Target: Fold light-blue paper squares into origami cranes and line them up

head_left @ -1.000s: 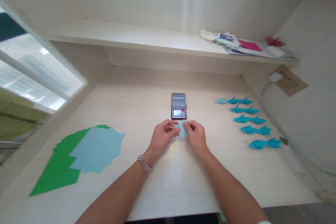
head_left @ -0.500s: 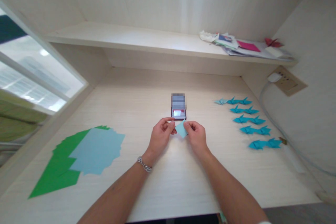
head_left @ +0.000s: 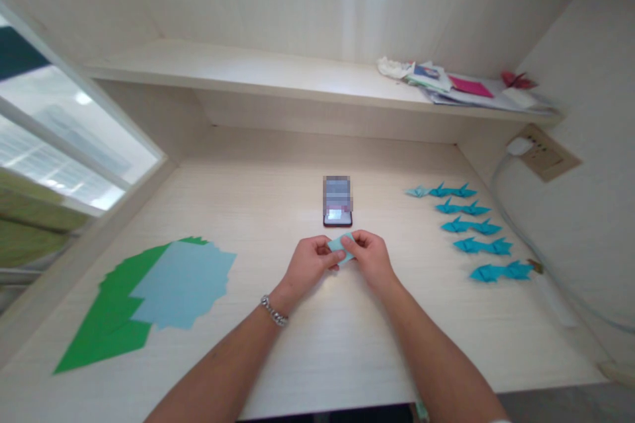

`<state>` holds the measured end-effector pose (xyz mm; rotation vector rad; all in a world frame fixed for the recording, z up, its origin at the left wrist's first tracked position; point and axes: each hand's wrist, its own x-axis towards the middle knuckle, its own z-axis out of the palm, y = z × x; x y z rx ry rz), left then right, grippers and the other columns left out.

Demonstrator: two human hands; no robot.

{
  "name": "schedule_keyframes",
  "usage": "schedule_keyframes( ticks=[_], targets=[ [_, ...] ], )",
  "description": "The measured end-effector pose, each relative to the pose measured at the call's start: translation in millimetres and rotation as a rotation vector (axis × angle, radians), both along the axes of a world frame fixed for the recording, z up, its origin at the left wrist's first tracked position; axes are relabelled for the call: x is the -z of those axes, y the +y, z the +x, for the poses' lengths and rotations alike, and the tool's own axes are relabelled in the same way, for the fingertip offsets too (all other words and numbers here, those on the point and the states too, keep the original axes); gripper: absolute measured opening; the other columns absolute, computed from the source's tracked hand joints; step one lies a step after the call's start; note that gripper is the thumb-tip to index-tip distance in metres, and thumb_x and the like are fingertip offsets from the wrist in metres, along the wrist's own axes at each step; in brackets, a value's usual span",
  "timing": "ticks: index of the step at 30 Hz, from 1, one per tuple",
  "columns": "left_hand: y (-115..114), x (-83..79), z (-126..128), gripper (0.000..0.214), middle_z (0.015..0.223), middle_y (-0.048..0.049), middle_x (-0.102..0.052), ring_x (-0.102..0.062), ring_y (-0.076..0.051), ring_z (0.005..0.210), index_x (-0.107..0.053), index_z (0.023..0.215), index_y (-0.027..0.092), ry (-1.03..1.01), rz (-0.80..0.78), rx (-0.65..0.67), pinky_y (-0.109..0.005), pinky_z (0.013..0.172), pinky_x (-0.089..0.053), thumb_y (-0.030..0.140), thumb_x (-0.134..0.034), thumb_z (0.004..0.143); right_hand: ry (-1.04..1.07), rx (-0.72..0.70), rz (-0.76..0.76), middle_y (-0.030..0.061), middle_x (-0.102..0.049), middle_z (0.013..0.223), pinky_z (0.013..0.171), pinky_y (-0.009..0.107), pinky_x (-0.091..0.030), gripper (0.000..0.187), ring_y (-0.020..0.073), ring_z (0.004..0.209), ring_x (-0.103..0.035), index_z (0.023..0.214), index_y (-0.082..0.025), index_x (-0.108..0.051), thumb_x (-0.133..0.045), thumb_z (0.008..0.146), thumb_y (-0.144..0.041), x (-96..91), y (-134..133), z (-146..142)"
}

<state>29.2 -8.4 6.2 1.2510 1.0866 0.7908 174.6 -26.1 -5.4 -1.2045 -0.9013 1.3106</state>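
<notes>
Between my hands is a small folded piece of light blue paper (head_left: 341, 249), just in front of the phone (head_left: 338, 201). My left hand (head_left: 311, 261) pinches its left side, thumb on top. On the right side, my right hand (head_left: 371, 256) grips the paper, its thumb pressing on the upper face. Fingers partly cover the paper, so its exact folds cannot be made out. To the right, several blue origami figures (head_left: 479, 246) stand in rows on the desk, with one paler figure (head_left: 417, 192) at the far left of the back row.
Overlapping light blue sheets (head_left: 183, 284) lie over green sheets (head_left: 106, 317) on the left. A shelf (head_left: 248, 69) spans the back, with papers (head_left: 466, 86) at its right. A white cable (head_left: 501, 201) runs from the wall socket (head_left: 546, 152) down the right side.
The paper has turned from a diamond-like angle to a flatter strip. My left hand has moved slightly down and right, its thumb now on the paper. More of the phone's lower edge shows.
</notes>
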Motion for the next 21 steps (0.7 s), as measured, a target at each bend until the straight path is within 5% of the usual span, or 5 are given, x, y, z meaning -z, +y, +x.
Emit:
schedule_keyframes(
  ticks=[9,14,21],
  targets=[
    [0.9,10.3,-0.8,0.029,0.059,-0.0017,-0.062,-0.056,-0.012,0.057,-0.062,0.065,0.013,-0.063,0.138,-0.006,-0.022,0.058,-0.042,0.038,-0.060,0.081,0.171,0.052,-0.076,-0.0013,-0.062,0.059,0.055,0.026,-0.044,0.026,0.0129,0.054,-0.055,0.065,-0.017,-0.063,-0.076,0.063,-0.039,2.3,0.3,-2.2],
    [-0.1,11.4,1.1,0.027,0.078,-0.0047,-0.070,-0.063,-0.015,0.070,-0.064,0.086,0.014,-0.163,0.022,-0.006,-0.025,0.066,-0.048,0.026,-0.076,0.065,0.090,0.109,-0.029,-0.0010,-0.061,0.061,0.053,0.024,-0.040,0.024,0.0110,0.055,-0.052,0.067,-0.016,-0.065,-0.076,0.063,-0.036,7.8,1.0,-4.0],
    [0.2,10.1,0.7,0.025,0.067,-0.0009,-0.064,-0.057,-0.012,0.060,-0.064,0.077,0.013,-0.102,0.048,0.001,-0.023,0.058,-0.044,0.025,-0.078,0.062,0.213,0.137,-0.067,-0.0016,-0.059,0.062,0.054,0.024,-0.039,0.023,0.0106,0.056,-0.050,0.068,-0.016,-0.065,-0.076,0.063,-0.036,3.9,1.7,-4.6]
  ],
)
